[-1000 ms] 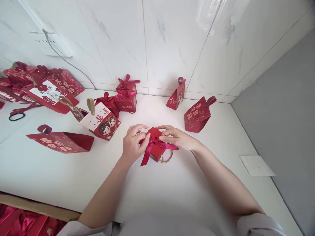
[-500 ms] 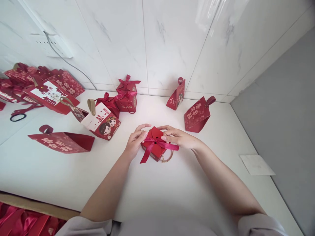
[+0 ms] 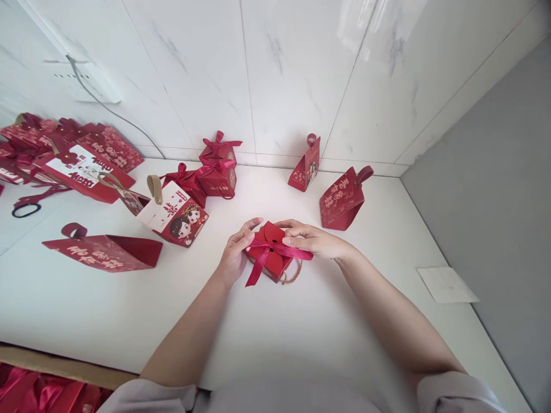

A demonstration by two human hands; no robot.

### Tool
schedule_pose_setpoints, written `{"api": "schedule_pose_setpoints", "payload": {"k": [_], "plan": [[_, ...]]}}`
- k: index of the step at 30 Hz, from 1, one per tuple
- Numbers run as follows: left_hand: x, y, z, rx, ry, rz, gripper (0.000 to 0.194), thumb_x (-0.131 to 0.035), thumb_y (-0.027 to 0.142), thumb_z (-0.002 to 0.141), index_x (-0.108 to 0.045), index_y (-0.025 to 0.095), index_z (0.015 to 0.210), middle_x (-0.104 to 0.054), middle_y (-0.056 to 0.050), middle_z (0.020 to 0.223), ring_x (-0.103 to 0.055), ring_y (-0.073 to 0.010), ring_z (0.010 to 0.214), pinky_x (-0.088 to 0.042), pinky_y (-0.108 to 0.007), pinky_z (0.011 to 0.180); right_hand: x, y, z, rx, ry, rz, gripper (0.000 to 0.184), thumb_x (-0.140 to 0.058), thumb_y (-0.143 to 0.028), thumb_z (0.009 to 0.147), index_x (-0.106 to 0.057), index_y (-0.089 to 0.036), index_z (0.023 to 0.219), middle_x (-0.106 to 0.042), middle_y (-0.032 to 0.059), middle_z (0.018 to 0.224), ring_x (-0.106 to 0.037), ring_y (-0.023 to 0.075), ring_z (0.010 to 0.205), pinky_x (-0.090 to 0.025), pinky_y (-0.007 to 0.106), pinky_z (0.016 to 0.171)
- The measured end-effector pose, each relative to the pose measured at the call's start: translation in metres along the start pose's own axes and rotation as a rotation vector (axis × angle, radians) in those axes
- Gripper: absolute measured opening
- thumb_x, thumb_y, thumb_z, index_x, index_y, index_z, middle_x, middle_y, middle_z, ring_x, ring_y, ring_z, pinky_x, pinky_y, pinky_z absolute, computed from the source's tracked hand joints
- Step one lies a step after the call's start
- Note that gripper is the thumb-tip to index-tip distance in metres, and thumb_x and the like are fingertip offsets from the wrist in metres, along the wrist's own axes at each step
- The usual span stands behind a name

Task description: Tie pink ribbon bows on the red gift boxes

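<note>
A small red gift box (image 3: 272, 257) with a rope handle sits on the white table (image 3: 301, 332) in front of me. A pink-red ribbon (image 3: 275, 252) crosses its top, with one tail hanging down at the front left. My left hand (image 3: 236, 252) grips the box's left side, fingers curled against it. My right hand (image 3: 312, 241) pinches the ribbon at the box's right side.
Finished red boxes with bows (image 3: 217, 169) stand at the back by the tiled wall. Two red bags (image 3: 306, 166) (image 3: 342, 201) sit behind right. A printed bag (image 3: 172, 212) and a flat red bag (image 3: 103, 252) lie left. More bags (image 3: 64, 155) pile up far left. White paper (image 3: 446, 284) lies right.
My left hand has shifted from pinching the ribbon on top to holding the box's left side. The box and my right hand stay nearly in place.
</note>
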State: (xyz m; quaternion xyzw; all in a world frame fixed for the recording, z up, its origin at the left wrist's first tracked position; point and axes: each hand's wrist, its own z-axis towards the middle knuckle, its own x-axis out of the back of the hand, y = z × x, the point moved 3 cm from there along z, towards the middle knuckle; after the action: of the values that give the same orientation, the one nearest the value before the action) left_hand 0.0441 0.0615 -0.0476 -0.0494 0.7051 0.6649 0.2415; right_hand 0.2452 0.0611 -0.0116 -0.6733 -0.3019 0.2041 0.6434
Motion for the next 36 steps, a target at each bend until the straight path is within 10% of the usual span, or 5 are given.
{"api": "schedule_pose_setpoints", "payload": {"k": [7,14,36], "plan": [[0.002,0.01,0.0,-0.096,-0.064,0.231,0.042,-0.055,0.039,0.088,-0.061,0.016,0.054,-0.061,-0.008,0.117,-0.053,-0.0267,0.116,-0.045,-0.035,0.092,0.001,-0.009,-0.003,0.015,0.027,-0.016,0.031,-0.054,-0.051,0.09,-0.067,-0.023,0.093,-0.049,0.0038,0.135,-0.049,0.0224,0.121,-0.04,0.035,0.099],[0.002,0.023,-0.003,-0.145,-0.091,0.541,0.037,-0.056,0.039,0.088,-0.064,0.016,0.061,-0.058,-0.01,0.122,-0.055,-0.0263,0.113,-0.044,-0.037,0.094,0.008,-0.034,-0.024,0.031,0.319,-0.434,0.031,-0.05,-0.05,0.091,-0.059,-0.02,0.084,-0.062,0.0021,0.085,-0.056,0.0165,0.079,-0.043,0.03,0.073],[-0.001,0.023,-0.005,-0.357,0.023,0.724,0.038,-0.06,0.032,0.084,-0.048,0.017,0.051,-0.061,-0.008,0.112,-0.057,-0.0226,0.1,-0.041,-0.038,0.092,-0.007,-0.028,-0.026,-0.256,0.056,-0.297,0.043,-0.053,-0.05,0.085,-0.05,-0.017,0.057,-0.042,-0.0052,0.049,-0.034,0.0075,0.045,-0.025,0.023,0.045]]}}
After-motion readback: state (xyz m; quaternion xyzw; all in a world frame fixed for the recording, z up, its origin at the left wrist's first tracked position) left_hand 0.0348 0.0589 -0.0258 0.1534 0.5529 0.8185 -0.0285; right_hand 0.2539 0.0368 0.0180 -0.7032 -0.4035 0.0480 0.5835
